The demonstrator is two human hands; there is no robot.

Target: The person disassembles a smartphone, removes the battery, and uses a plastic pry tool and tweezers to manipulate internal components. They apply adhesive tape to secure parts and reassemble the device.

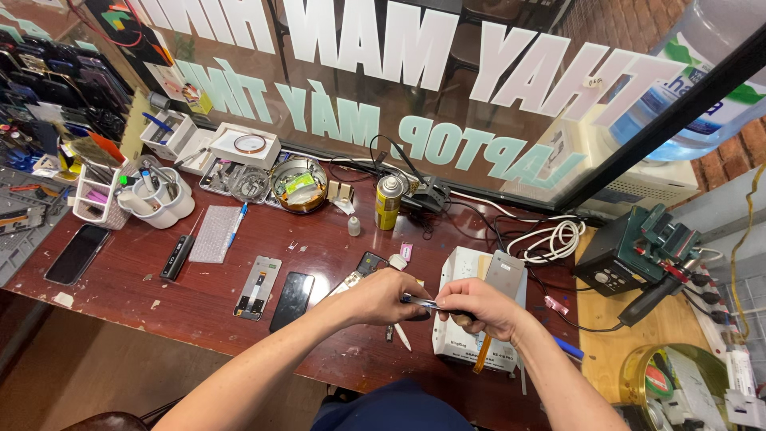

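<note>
Silver metal shows between your fingertips: both hands pinch a thin tool over the dark red table. Your left hand curls around its near end, your right hand closes on the other. A white box lies just beneath, a black phone to the left, and a spray can stands behind.

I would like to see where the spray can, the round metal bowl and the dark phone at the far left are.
spray can (388, 203), head view, middle of its yellow body
round metal bowl (278, 180), head view, left rim
dark phone (76, 253), head view, centre of its screen
</note>
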